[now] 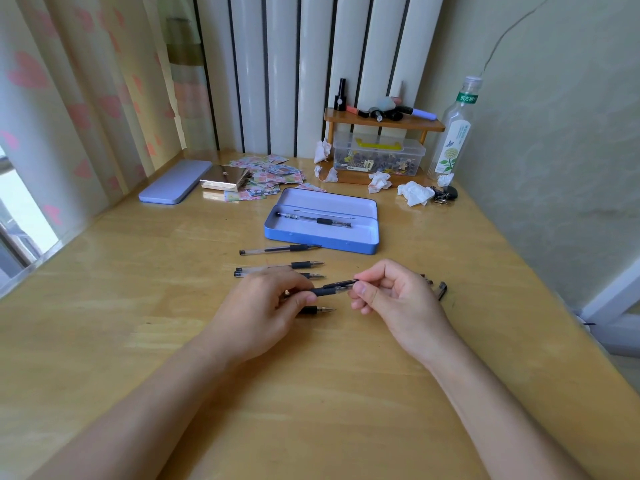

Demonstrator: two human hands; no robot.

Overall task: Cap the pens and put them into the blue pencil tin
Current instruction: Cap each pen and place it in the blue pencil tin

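While left hand (266, 306) pinched pen (325, 291) at rubber grip, right hand (388, 292) closed on cap (341, 283), above surface (138, 306). Light, stiff, slick barrel; tin (320, 242) beyond.

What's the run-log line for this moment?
step: capping | hands: left, right on one pen | blue pencil tin: open, one pen inside

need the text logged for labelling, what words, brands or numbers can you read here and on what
"东方树叶": green neck band of the clear bottle.
Bottle's white body label: vertical print, too small to read.
Patterned paper packets: print too blurred to read.
Blue pencil tin and pens: no readable text.
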